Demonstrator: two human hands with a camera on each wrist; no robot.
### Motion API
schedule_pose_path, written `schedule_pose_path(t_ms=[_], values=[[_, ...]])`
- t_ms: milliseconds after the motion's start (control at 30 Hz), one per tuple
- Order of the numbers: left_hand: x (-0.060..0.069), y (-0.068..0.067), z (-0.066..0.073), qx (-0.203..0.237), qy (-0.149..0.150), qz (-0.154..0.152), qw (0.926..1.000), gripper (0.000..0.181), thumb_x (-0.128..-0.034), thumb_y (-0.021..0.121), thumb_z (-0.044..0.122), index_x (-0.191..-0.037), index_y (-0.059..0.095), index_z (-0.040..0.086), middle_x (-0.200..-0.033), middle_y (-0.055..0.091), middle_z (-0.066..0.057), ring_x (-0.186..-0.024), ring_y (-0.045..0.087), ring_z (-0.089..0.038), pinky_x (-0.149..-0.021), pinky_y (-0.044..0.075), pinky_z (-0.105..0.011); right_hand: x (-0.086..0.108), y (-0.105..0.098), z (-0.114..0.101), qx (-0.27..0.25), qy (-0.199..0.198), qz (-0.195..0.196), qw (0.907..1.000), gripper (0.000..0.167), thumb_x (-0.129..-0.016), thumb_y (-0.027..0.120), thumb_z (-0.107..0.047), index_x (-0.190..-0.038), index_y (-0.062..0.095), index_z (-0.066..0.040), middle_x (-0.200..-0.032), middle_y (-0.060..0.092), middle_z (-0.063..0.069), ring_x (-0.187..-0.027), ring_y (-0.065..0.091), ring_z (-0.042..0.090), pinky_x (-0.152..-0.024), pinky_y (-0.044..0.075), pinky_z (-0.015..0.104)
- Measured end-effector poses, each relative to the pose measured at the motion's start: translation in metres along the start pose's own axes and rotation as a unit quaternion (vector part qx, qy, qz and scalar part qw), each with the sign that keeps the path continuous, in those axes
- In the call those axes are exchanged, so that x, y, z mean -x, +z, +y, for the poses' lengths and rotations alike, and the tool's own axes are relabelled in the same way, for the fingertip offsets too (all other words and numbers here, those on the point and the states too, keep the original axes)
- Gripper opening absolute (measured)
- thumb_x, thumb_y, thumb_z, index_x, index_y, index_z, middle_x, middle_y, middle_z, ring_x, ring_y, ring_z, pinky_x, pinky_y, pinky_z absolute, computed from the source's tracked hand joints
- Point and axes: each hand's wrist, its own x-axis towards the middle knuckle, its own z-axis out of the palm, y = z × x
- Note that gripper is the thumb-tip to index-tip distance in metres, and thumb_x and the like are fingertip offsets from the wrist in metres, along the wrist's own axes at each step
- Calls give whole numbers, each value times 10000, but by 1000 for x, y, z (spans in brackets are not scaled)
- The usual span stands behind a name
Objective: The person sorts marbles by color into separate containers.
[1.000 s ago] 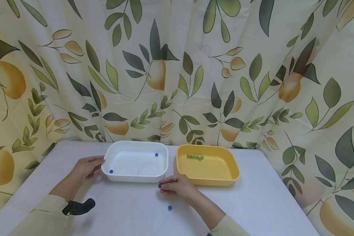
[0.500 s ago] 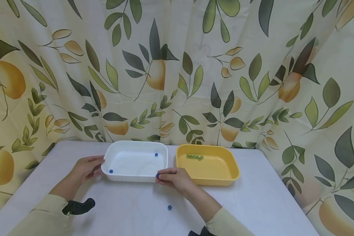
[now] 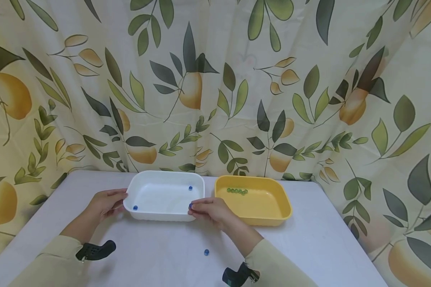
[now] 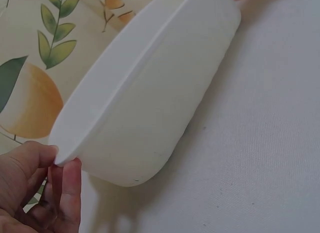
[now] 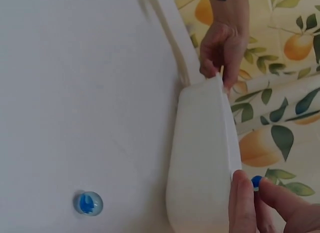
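Observation:
My left hand [image 3: 107, 203] pinches the left rim of a white plastic tub [image 3: 161, 195]; in the left wrist view the thumb lies on top of that rim and a finger beneath. Between the thumb and fingertips of my right hand [image 3: 212, 211] is a blue marble [image 5: 257, 182], held at the tub's near right corner, at rim height. Two blue marbles lie inside the tub, one marble [image 3: 135, 208] at the near left and another marble [image 3: 190, 188] at the far right. A clear marble with a blue swirl [image 5: 89, 203] lies on the white tabletop in front of the tub.
Right of the white tub stands a yellow tub [image 3: 262, 203] with several green marbles [image 3: 237, 191] in a row near its far left. A curtain [image 3: 215, 99] printed with fruit and leaves hangs behind the table [image 3: 158, 255].
My right hand has moved up and slightly left with the blue marble, from the tabletop before the tubs to the white tub's near right rim. My left hand stays on the rim.

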Motion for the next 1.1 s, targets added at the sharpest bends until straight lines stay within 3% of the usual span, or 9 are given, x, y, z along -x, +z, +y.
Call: schedule_pose_path(t_ms=[333, 733, 1100], values=[[2, 0, 1, 3, 17, -22, 10000, 583, -952, 661, 245, -1426, 457, -27, -1112, 701, -111, -753, 652, -78, -764, 591, -283, -13, 9, -10, 221, 176, 332, 9990, 295, -901, 715, -123, -1152, 685, 27, -1021, 741, 139, -923, 737, 207, -800, 575, 224], [4, -1, 1, 114, 5, -49, 9999, 575, -947, 669, 236, -1418, 469, -26, -958, 717, 15, -731, 664, -73, -758, 594, -283, -32, 15, -17, 71, 514, 708, 9961, 276, -890, 726, -117, -1135, 706, 8, -1006, 745, 122, -922, 738, 210, -801, 570, 209], [4, -1, 2, 162, -11, -109, 9998, 585, -953, 660, 235, -1433, 449, -24, -955, 721, 24, -738, 672, -67, -755, 593, -278, -45, 13, -26, -247, 626, 894, 9937, 263, -893, 719, -95, -1125, 702, 27, -947, 749, 135, -889, 744, 224, -777, 582, 236]])
